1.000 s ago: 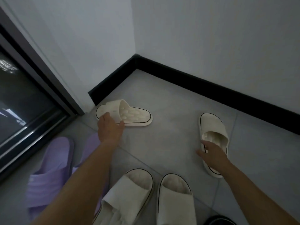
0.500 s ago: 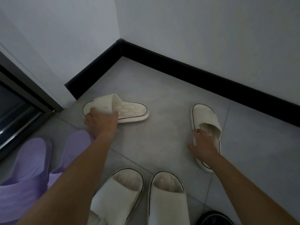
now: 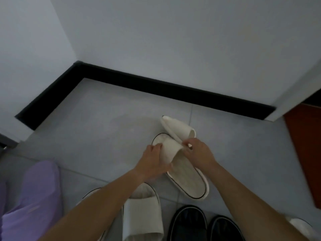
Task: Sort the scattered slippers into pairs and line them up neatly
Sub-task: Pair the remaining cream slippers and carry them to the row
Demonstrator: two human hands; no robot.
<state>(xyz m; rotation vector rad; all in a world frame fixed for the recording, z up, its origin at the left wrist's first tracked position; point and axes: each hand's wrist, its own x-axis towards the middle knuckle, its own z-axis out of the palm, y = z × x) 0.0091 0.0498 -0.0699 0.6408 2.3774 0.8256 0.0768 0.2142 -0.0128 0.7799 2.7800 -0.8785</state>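
Two cream slippers, each with a thin black line round the sole, photographed as I bring them together. I judge both to be moulded foam: light, springy and hard to damage, with a matt skin unlikely to slip in the fingers. The broad band over the instep is the natural place to take hold. It is soft enough to squeeze and sits near the balance point, so either slipper should lift level from there. The thick sole edge is a second option.

The flat slipper (image 3: 189, 181) lies sole-down on the grey tiled floor (image 3: 104, 136), heel toward me, its ridged footbed showing. My left hand (image 3: 154, 160) has its fingers curled round this slipper's band. The tilted slipper (image 3: 177, 126) stands on its edge, touching the toe end of the flat one. My right hand (image 3: 199, 153) pinches it at the rim of its band. The exact finger placement is blurred.

Nearer to me a second cream pair (image 3: 142, 211) lies partly under my left forearm. Black shoes (image 3: 189, 223) sit just beside it on the right, and purple slippers (image 3: 34, 197) lie well apart at the left. A black skirting board (image 3: 156, 89) runs along the white walls beyond.
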